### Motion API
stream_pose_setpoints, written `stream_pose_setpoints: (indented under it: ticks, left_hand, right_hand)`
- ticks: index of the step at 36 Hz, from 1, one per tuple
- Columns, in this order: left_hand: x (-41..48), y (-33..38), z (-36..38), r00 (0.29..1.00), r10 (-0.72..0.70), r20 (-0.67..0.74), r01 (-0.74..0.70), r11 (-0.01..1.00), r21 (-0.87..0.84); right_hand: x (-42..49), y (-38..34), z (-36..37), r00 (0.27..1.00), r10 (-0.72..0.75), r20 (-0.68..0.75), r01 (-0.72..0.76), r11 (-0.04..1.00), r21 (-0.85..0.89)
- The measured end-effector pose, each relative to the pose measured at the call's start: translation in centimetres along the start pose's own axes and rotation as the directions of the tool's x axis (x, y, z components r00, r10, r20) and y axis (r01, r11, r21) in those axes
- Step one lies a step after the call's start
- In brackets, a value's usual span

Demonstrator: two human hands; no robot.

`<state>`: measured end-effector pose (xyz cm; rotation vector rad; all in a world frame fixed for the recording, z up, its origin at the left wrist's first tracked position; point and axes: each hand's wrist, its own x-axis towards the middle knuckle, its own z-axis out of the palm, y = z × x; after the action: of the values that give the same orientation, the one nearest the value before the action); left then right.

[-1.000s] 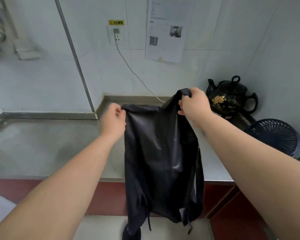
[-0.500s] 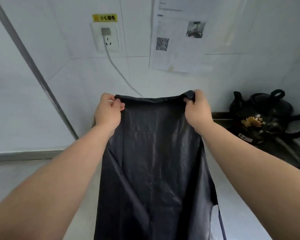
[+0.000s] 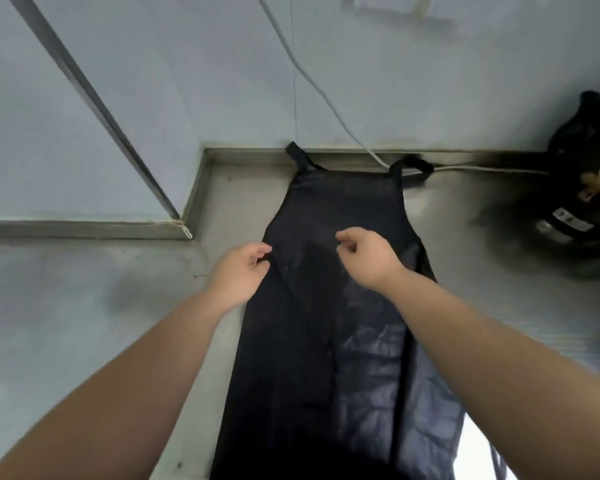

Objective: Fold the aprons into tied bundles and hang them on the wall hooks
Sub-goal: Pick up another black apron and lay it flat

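Observation:
A black apron lies flat on the steel counter, bib toward the wall, its lower part hanging over the front edge. The neck strap reaches the counter's back rim. My left hand hovers at the apron's left edge, fingers loosely curled, holding nothing. Over the middle of the bib, my right hand also has relaxed, loosely curled fingers and holds nothing. No wall hooks are in view.
A black teapot-like kettle stands on the counter at the right. A white cable runs down the tiled wall and along the back rim toward it. A metal strip crosses the wall diagonally at the left.
The apron, held up by its top corners before, now lies spread on the counter. Both hands have let go and drawn back over it. The view has tilted downward.

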<state>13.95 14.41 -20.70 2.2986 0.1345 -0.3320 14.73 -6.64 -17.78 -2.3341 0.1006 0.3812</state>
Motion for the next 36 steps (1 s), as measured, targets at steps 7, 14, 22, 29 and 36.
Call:
stream_pose_setpoints:
  ticks: [7, 14, 22, 29, 36]
  left_hand:
    - [-3.5, -6.3, 4.1, 0.997, -0.069, -0.042, 0.073, 0.992, 0.098]
    - [-3.7, -7.4, 5.8, 0.971, -0.181, -0.159, 0.152, 0.973, -0.176]
    - [-0.6, -6.5, 4.6, 0.982, -0.116, -0.150, 0.107, 0.992, -0.066]
    - [2.6, -6.7, 3.9, 0.998, 0.000, -0.069, 0.015, 0.978, 0.208]
    - [3.8, -7.2, 2.6, 1.000, 0.012, -0.021, -0.004, 0.940, 0.341]
  right_hand:
    - [-3.3, 3.5, 6.8, 0.950, 0.071, 0.303, -0.037, 0.992, -0.117]
    - [-3.3, 3.8, 8.5, 0.952, 0.053, 0.302, 0.016, 0.975, -0.221]
    - [0.3, 2.3, 8.4, 0.965, 0.040, 0.260, 0.059, 0.931, -0.361]
    - [4.4, -0.1, 9.2, 0.978, 0.158, 0.133, -0.098, 0.923, -0.373]
    - [5.6, -1.7, 10.2, 0.969, 0.058, 0.241, -0.066, 0.998, 0.024]
